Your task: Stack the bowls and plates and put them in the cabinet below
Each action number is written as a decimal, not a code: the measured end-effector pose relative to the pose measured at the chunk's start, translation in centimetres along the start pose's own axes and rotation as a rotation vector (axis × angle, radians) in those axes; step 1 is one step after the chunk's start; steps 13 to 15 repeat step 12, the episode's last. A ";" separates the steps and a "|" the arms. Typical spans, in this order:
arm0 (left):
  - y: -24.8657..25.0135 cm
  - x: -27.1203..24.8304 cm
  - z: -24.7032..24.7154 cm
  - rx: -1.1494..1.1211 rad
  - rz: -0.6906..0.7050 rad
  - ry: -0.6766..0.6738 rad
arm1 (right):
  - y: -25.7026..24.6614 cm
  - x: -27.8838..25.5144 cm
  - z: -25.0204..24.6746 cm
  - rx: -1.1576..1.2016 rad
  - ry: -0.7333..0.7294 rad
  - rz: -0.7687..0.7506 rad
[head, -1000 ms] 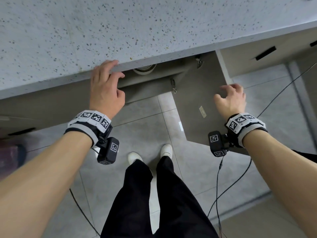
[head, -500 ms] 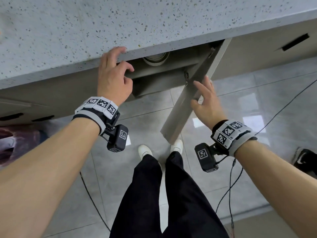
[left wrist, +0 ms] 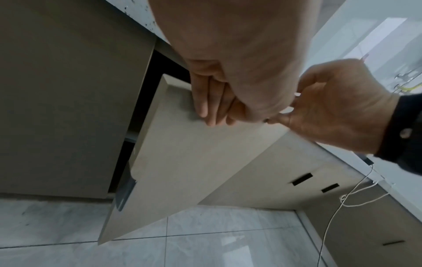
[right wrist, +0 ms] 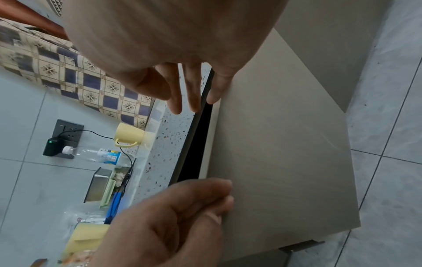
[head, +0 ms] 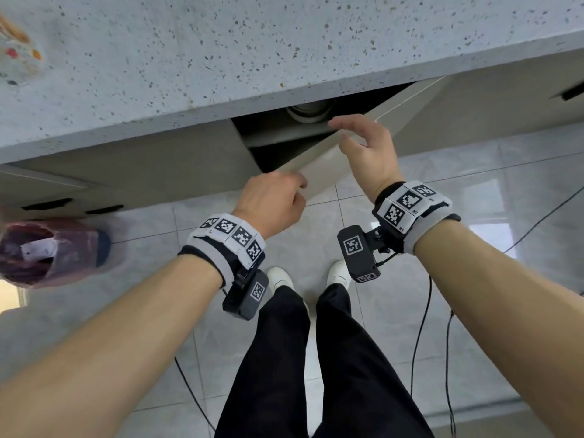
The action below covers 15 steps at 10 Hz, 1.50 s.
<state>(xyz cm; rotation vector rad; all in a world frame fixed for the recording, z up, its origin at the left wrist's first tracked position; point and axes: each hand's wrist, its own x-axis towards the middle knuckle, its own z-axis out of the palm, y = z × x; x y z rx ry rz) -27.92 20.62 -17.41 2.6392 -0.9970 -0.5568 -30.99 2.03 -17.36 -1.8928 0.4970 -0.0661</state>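
A stack of pale bowls (head: 311, 109) shows inside the dark cabinet opening under the speckled counter (head: 221, 58). The beige cabinet door (head: 319, 165) stands partly ajar in front of it. My left hand (head: 294, 191) presses its straight fingers (left wrist: 203, 101) flat on the door's outer face (left wrist: 194, 162), near the free edge. My right hand (head: 341, 134) is higher, fingers spread and relaxed (right wrist: 194, 97), one fingertip touching the door's top edge (right wrist: 285, 144). Neither hand holds anything. No plates are visible.
A reddish bag-lined bin (head: 47, 251) stands on the tiled floor at the left. Cables (head: 420, 327) trail on the floor at the right, and my white shoes (head: 279, 278) are below the door. A yellow mug (right wrist: 128, 135) and a water bottle (right wrist: 100, 155) stand on the counter.
The door has swung from wide open to nearly closed. My left hand left the counter edge and dropped onto the door face. My right hand followed the door inward.
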 end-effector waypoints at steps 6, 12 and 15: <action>-4.8 5.3 -3.3 0.034 -0.056 -0.144 | -0.1 5.1 1.9 -0.778 -0.327 0.157; 0.3 6.5 -7.6 -0.074 -0.372 -0.345 | -4.8 7.4 -5.5 -0.703 -0.596 0.005; 0.3 6.5 -7.6 -0.074 -0.372 -0.345 | -4.8 7.4 -5.5 -0.703 -0.596 0.005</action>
